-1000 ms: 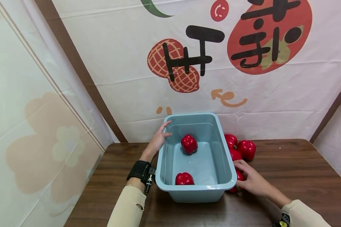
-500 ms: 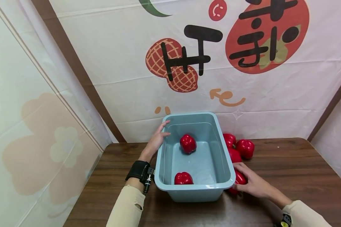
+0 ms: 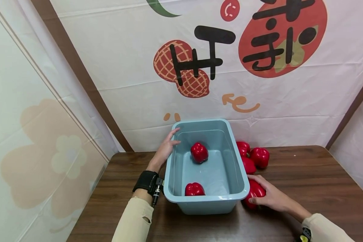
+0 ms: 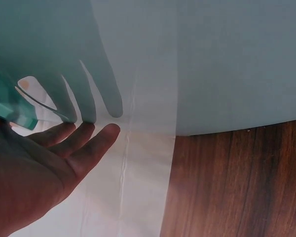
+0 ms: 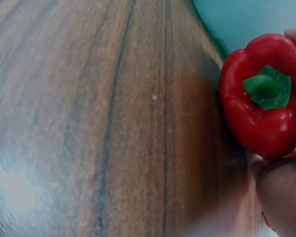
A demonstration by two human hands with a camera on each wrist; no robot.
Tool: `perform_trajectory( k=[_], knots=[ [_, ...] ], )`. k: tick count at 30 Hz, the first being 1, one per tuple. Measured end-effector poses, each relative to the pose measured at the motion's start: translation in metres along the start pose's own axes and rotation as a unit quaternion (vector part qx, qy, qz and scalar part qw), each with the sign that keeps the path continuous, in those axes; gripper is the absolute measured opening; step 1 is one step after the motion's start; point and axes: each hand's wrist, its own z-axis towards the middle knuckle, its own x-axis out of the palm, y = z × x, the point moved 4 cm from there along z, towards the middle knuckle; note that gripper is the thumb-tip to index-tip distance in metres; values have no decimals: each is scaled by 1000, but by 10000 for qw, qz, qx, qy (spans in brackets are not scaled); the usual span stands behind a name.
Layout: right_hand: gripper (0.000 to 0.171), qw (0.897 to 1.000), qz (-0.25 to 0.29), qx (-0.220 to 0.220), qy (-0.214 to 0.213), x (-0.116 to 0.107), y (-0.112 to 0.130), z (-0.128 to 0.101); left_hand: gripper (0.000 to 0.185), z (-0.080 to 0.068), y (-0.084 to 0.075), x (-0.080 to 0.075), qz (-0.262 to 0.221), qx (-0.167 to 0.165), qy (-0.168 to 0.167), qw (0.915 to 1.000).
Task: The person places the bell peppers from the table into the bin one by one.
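Observation:
A light blue plastic tub [image 3: 206, 199] stands on the table with two red bell peppers inside, one pepper [image 3: 199, 152] toward the back and another pepper [image 3: 195, 189] by the front wall. My left hand [image 3: 164, 149] holds the tub's left rim, two digits over the edge; in the left wrist view, fingertips [image 4: 111, 129] lie against the outer wall. Right of the tub, my right hand [image 3: 269, 195] grips a red bell pepper [image 3: 256, 190] between thumb and fingers. In the right wrist view, this pepper's green stem [image 5: 269, 88] faces the camera.
Several more red bell peppers, including one pepper [image 3: 259, 157] at the outside, cluster along the tub's right side toward the back. Behind the wooden table [image 3: 302, 181] hangs a printed white curtain [image 3: 133, 84], close to the tub's far end.
My right hand has closed around the front pepper and shifted it slightly out from the tub's side, so more of it shows. My left hand stays at the rim.

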Motion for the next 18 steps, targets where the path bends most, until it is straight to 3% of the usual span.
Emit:
perform_trajectory(
  k=[7,18],
  knots=[
    [81,9976,521,291,359,1,-3,2,60,0,2,-1,95,63,-136,9998],
    [83,9962,589,453,461,-2,-6,2,69,0,0,-3,313,-175,-176,9992]
  ],
)
